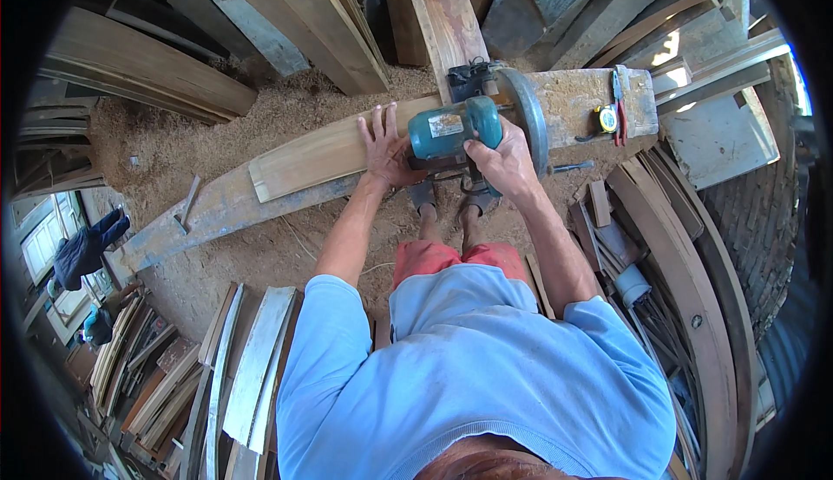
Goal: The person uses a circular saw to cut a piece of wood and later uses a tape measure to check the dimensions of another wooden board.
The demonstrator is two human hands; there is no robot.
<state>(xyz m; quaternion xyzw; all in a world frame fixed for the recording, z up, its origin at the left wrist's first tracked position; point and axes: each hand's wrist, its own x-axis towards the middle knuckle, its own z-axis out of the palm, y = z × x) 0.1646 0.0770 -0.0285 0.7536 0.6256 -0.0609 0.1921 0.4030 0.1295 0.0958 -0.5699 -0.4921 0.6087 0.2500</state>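
Observation:
My right hand [508, 163] is closed round the rear handle of a teal circular saw [441, 130] with a round grey guard [525, 111]. The saw stands over the end of a light wooden board [304, 166] lying on a long workbench beam [208, 215]. Flat on that board, just left of the saw's motor, my left hand [382, 146] lies with its fingers spread. A reddish-brown plank [449, 25] sticks out beyond the saw on the far side. The blade is hidden.
On the beam's right end lie a yellow tape measure [605, 118] and red-handled pliers [619, 129]. Boards [317, 20] stand along the far side. Sawdust [147, 133] covers the floor. Curved timbers [685, 280] lie at right, stacked offcuts [165, 385] at lower left.

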